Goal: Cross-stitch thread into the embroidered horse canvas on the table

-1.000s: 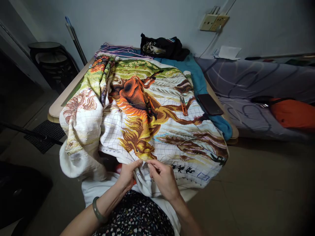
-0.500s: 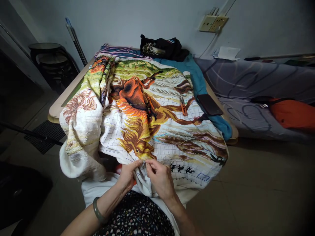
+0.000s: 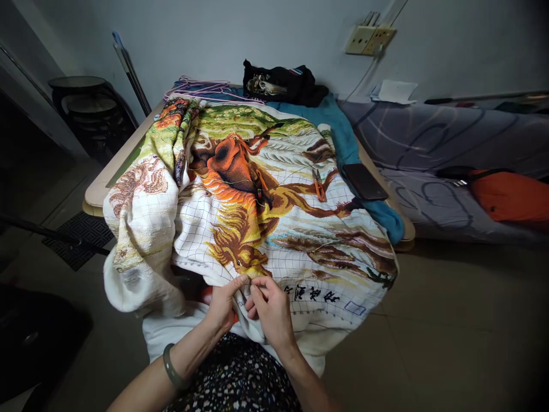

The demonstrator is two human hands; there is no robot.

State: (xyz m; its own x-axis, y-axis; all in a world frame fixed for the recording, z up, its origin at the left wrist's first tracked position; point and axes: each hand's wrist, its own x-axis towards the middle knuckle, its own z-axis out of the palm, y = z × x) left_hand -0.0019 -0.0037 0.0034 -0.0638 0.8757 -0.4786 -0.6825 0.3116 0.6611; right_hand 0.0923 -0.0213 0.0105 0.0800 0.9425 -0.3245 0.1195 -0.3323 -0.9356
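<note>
A large cross-stitch cloth (image 3: pixel 257 194) with orange and brown horses covers a low table and hangs over my lap. My left hand (image 3: pixel 225 306) pinches the cloth's near edge, thumb on top; a green bangle sits on that wrist. My right hand (image 3: pixel 268 309) is closed in a pinch right beside it, fingertips pressed to the same spot on the cloth; whatever thin thing it holds is too small to make out. Orange thread snips (image 3: pixel 318 186) lie on the cloth farther back.
A black phone (image 3: pixel 364 182) lies on a blue towel (image 3: pixel 343 134) at the table's right edge. Dark clothing (image 3: pixel 281 83) and pink cords (image 3: pixel 206 88) sit at the far end. A bed (image 3: pixel 450 154) with an orange bundle (image 3: pixel 510 197) stands right; stacked stools (image 3: pixel 86 109) stand left.
My right hand has slid a little left and closer to me, now touching my left hand. The cloth's near edge has been drawn slightly toward my lap.
</note>
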